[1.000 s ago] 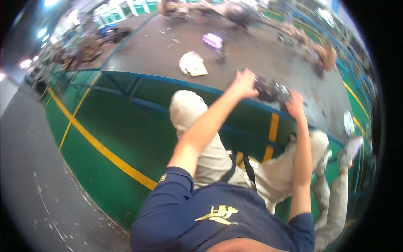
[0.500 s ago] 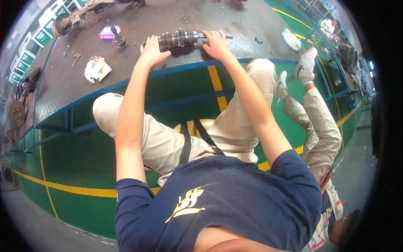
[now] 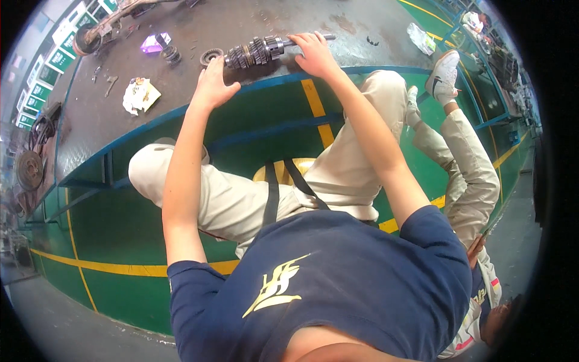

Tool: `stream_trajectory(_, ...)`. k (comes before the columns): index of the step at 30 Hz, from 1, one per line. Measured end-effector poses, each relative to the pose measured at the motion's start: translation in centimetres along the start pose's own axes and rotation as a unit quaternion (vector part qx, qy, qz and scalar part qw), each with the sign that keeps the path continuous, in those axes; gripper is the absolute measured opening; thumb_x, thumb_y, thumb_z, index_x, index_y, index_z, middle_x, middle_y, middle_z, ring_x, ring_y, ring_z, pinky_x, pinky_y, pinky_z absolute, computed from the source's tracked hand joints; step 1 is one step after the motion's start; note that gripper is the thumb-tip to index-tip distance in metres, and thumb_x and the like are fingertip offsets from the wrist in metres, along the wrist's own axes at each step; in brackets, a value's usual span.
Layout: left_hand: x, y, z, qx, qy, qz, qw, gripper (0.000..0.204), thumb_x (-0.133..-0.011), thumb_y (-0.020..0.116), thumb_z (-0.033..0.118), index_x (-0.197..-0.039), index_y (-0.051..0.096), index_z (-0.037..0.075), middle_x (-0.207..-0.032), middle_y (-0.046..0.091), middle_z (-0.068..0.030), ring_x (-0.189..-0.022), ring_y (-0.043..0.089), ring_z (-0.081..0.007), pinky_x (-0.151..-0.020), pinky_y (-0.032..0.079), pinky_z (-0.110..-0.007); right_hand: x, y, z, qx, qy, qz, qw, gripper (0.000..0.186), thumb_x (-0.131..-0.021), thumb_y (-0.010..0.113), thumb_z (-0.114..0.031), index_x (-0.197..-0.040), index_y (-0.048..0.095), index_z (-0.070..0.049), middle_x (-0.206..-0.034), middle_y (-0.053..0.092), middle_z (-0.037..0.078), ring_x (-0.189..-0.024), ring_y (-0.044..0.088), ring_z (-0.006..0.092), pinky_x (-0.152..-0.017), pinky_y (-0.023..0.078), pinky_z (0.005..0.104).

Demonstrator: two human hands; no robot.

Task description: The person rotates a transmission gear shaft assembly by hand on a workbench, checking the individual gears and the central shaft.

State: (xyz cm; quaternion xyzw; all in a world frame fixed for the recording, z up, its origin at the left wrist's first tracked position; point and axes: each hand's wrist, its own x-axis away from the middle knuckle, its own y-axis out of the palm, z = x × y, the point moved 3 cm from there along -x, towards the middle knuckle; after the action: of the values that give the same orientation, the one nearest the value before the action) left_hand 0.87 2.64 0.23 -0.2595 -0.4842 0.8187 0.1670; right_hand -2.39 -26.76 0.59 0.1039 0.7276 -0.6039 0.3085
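A steel gear shaft (image 3: pixel 255 53) with several toothed gears lies along the table's near edge. My left hand (image 3: pixel 216 84) grips its left end, thumb apart, beside a round ring gear (image 3: pixel 210 57). My right hand (image 3: pixel 312 55) has its fingers over the bare rod at the right end, grasping it. To the left lie a small toothed part (image 3: pixel 171 57), a pink box (image 3: pixel 155 43), crumpled paper (image 3: pixel 140 96) and a wrench (image 3: pixel 111 85).
The metal table (image 3: pixel 96 127) has a blue frame. An axle assembly (image 3: pixel 90 36) is at the back left, a white bag (image 3: pixel 422 39) at the right. Rusty parts (image 3: pixel 30 166) sit farther left. Another person's legs (image 3: pixel 458 157) stretch beside me on the right.
The view has swung and sharpened since a second ago. Since half a second ago, a ring gear has come into sight by my left fingers; both hands stay at the shaft.
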Motion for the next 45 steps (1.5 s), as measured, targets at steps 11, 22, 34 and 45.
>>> stream_trajectory(11, -5.0, 1.9, -1.9, -0.072, -0.033, 0.044, 0.996, 0.099, -0.072, 0.069, 0.039, -0.148, 0.024, -0.004, -0.154, 0.026, -0.0233, -0.146, 0.018, -0.0345, -0.119, 0.015, -0.046, -2.0, 2.5, 0.2, 0.061, 0.036, 0.029, 0.997, 0.057, -0.075, 0.057, -0.006, -0.132, 0.052, -0.006, -0.128, 0.055, 0.011, -0.128, 0.044, 0.0277, -0.115, 0.02, 0.051)
stream_trajectory(22, -2.6, -0.8, -0.7, -0.009, -0.026, -0.02, 0.999, 0.074, -0.073, 0.067, 0.031, -0.135, 0.045, -0.002, -0.138, 0.047, -0.0253, -0.132, 0.042, -0.0365, -0.111, 0.032, -0.04, -0.1, 0.5, -1.1, 0.035, 0.016, 0.012, 0.999, 0.048, -0.074, 0.061, -0.011, -0.121, 0.057, -0.006, -0.115, 0.059, 0.013, -0.116, 0.051, 0.0312, -0.106, 0.031, 0.0453)
stream_trajectory(34, -2.9, -1.3, -0.5, -0.07, -0.082, -0.088, 0.99, 0.092, -0.075, 0.069, 0.033, -0.146, 0.027, -0.007, -0.151, 0.03, -0.0266, -0.144, 0.026, -0.0334, -0.116, 0.024, -0.046, -0.8, 1.1, -1.0, 0.016, 0.029, -0.08, 0.996, 0.051, -0.073, 0.061, -0.014, -0.124, 0.055, -0.006, -0.125, 0.056, 0.016, -0.123, 0.047, 0.0318, -0.11, 0.027, 0.0486)
stream_trajectory(45, -5.4, 0.9, -0.7, -0.112, -0.056, -0.005, 0.992, 0.108, -0.071, 0.072, 0.039, -0.149, 0.014, -0.008, -0.157, 0.015, -0.0254, -0.148, 0.011, -0.0356, -0.118, 0.017, -0.046, -1.5, 2.5, 0.4, 0.018, 0.079, -0.073, 0.994, 0.065, -0.079, 0.063, -0.03, -0.137, 0.045, -0.007, -0.139, 0.045, 0.016, -0.137, 0.033, 0.0293, -0.116, 0.013, 0.0556)
